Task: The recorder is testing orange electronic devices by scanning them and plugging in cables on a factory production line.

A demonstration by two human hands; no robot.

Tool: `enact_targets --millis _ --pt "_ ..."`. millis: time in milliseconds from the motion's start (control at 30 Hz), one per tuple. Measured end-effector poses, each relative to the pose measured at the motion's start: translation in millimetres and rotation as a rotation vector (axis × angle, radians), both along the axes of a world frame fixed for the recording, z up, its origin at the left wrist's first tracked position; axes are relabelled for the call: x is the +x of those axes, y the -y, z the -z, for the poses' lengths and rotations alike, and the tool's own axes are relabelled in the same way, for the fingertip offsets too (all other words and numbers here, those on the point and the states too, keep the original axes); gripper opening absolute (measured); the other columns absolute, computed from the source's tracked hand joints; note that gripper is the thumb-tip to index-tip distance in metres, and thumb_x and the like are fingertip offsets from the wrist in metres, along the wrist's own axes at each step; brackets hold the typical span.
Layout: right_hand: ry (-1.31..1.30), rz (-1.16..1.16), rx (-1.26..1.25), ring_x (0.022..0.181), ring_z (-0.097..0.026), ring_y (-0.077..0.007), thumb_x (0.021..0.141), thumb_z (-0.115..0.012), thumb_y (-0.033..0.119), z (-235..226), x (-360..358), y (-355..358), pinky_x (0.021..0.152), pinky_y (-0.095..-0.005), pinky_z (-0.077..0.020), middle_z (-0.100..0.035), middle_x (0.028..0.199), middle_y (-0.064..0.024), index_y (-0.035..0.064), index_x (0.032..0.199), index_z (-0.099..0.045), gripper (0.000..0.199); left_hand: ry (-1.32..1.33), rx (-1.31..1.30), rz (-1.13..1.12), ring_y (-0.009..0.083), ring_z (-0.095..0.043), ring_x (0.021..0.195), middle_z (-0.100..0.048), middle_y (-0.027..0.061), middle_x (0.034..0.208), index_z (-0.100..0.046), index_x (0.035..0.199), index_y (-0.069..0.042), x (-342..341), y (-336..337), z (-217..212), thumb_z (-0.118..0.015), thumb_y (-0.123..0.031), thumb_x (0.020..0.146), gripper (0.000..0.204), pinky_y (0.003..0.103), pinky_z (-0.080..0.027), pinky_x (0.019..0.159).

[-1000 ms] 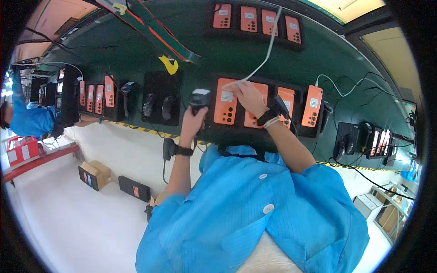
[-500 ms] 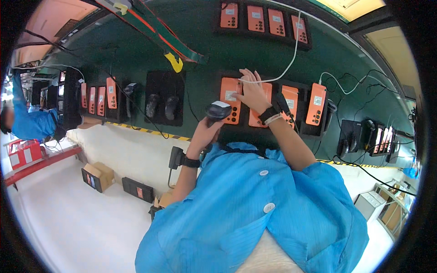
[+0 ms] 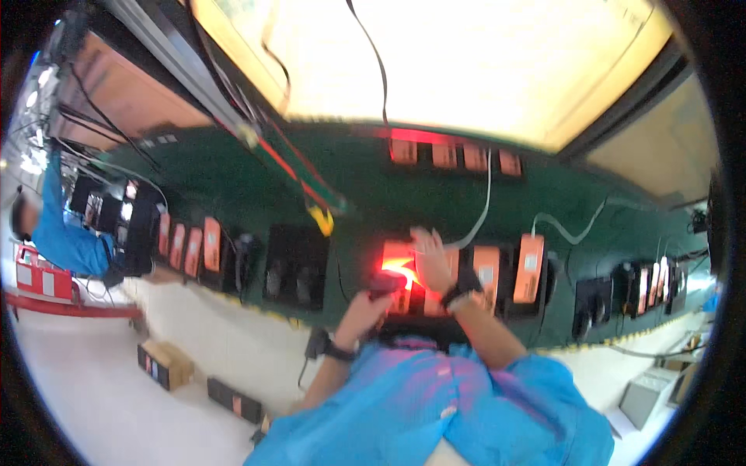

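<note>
Left grip closed on the scanner, right grip beside the lit phone

My left grip (image 3: 364, 312) is wrapped round a dark handheld scanner (image 3: 384, 284) from the near side, closed on it as far as the blur lets me see. My right grip (image 3: 434, 264) has its fingers stretched away from me, close together. A white cable (image 3: 488, 194) runs down to it, but I cannot tell whether its end is pinched there, or how tightly the fingers are set.

The lit phone (image 3: 399, 264) is orange, leftmost of the near row in the dark tray (image 3: 506, 299), with a bright red glow across its middle. Its long axis runs away from my body, roughly in line with my right fingers. From my left grip it lies just beyond and slightly to the right, with the scanner's head between us, covering part of its near left side. From my right grip it lies immediately to the left. That hand is the nearer one, its thumb side at the lit phone's right edge; touching or just above, I cannot tell.

Farther right come the second phone (image 3: 437, 305), mostly hidden by my right hand and wrist, the third phone (image 3: 486, 272), and the fourth phone (image 3: 528, 268), slightly askew. Across the green surface (image 3: 435, 194) sits a far row of orange phones (image 3: 444, 155).
</note>
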State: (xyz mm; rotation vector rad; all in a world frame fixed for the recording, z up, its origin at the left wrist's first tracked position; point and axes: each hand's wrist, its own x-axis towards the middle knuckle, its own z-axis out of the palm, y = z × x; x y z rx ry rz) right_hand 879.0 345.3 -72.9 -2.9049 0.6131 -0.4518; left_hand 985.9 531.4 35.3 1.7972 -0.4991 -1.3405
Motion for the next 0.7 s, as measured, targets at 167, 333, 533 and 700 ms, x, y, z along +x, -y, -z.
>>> enact_targets --millis 167,333,533,700 --pt "0.073 -0.005 0.333 0.128 -0.038 -0.0364 0.069 -0.075 0.020 -34 -4 -12 0.111 -0.0505 -0.0248 -0.044 0.132 -0.0193 0.0002 0.101 -0.057 0.041 -0.110 0.020 -0.041 0.0082 -0.051 0.047 -0.054 0.0003 0.057 -0.060 0.080 -0.005 3 -8 12 -0.067 -0.034 0.085 0.030 0.025 -0.040 0.042" --pt "0.171 0.104 0.413 0.120 -0.042 -0.0418 0.071 -0.072 0.015 -35 -6 -41 0.103 -0.0508 -0.0327 -0.045 0.124 -0.0251 -0.0021 0.109 -0.051 0.047 0.454 -0.044 -0.223 0.0273 -0.063 0.070 -0.062 0.0149 0.076 -0.059 0.095 0.001 20 -2 45 -0.068 -0.036 0.083 0.040 0.037 -0.048 0.061" --pt "0.179 0.226 0.534 0.101 -0.048 -0.0450 0.073 -0.070 0.016 -3 3 -85 0.085 -0.0515 -0.0393 -0.048 0.107 -0.0262 -0.0064 0.122 -0.039 0.062 0.573 -0.053 -0.351 0.0449 -0.056 0.105 -0.060 0.0299 0.108 -0.052 0.115 0.005 50 19 73 -0.063 -0.042 0.085 0.057 0.046 -0.045 0.088" --pt "0.217 0.434 0.561 0.084 -0.055 -0.0429 0.066 -0.072 0.013 11 12 -78 0.067 -0.0520 -0.0433 -0.051 0.093 -0.0268 -0.0065 0.097 -0.041 0.048 0.525 -0.024 -0.214 0.0453 -0.049 0.116 -0.055 0.0324 0.117 -0.047 0.128 0.003 72 26 154 -0.054 -0.046 0.090 0.063 0.046 -0.039 0.098"
